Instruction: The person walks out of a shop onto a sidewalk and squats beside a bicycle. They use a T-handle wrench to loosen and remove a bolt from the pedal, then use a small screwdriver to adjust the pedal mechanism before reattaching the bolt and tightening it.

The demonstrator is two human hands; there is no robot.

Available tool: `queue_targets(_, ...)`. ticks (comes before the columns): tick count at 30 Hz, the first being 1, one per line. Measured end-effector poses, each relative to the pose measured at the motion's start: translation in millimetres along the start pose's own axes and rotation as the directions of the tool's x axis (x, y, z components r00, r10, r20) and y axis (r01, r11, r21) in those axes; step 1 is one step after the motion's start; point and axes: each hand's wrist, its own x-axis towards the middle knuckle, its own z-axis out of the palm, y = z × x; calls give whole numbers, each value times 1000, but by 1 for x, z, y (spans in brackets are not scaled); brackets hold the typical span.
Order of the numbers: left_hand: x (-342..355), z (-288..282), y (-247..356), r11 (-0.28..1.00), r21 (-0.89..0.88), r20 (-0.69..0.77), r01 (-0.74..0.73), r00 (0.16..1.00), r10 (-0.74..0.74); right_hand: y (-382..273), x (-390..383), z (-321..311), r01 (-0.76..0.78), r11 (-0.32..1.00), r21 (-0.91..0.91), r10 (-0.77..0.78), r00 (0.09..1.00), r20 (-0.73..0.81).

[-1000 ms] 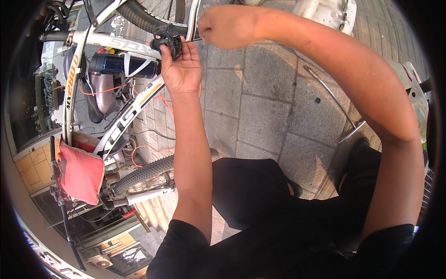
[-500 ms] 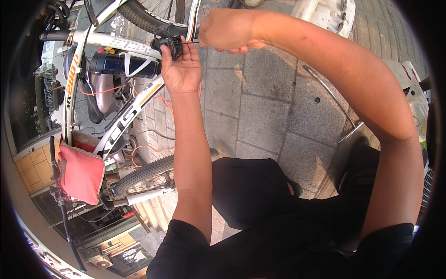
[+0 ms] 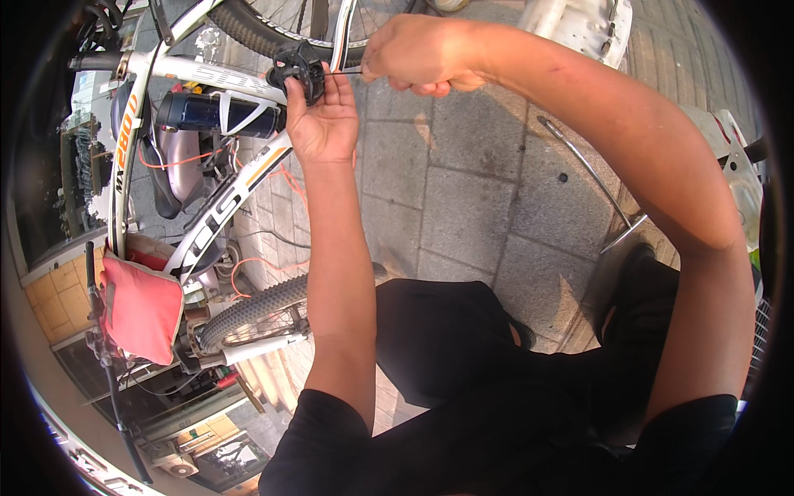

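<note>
A white bicycle (image 3: 223, 194) fills the left, with a black tyre (image 3: 248, 29) at the top. My left hand (image 3: 321, 124), palm up, has its thumb and fingers on a black bicycle part (image 3: 299, 73) beside the frame. From that part a thin dark rod or cable (image 3: 351, 73) runs right to my right hand (image 3: 422, 54), whose closed fingers grip its end; I cannot make out which it is. A dark blue bottle (image 3: 217, 112) sits in a white cage just left of my left hand.
A red frame bag (image 3: 141, 310) hangs on the bicycle. A metal bar with a crosspiece (image 3: 591, 174) lies on grey paving (image 3: 463, 211). White plastic pieces (image 3: 571, 25) are at top and right. Orange cords (image 3: 256, 269) and a silver-purple object (image 3: 182, 153) show behind the frame.
My right hand has shifted slightly to the right, away from the black part, and more of the thin dark rod or cable shows between the hands. My left hand stays in place.
</note>
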Motion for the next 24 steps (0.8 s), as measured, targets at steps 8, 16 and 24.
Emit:
queue_targets(8, 1, -1, 1, 1000, 11, 2, 2, 1000, -2, 2, 16, 4, -36, 999, -15, 37, 999, 0)
queue_targets(16, 1, 1, -2, 1000, -7, -7, -13, 1000, 13, 2, 6, 6, -2, 989, 149, 2, 1000, 1)
queue_targets(24, 0, 1, 3, 1000, -10, 19, 3, 1000, -2, -3, 7, 2, -26, 1000, -1, 26, 999, -21)
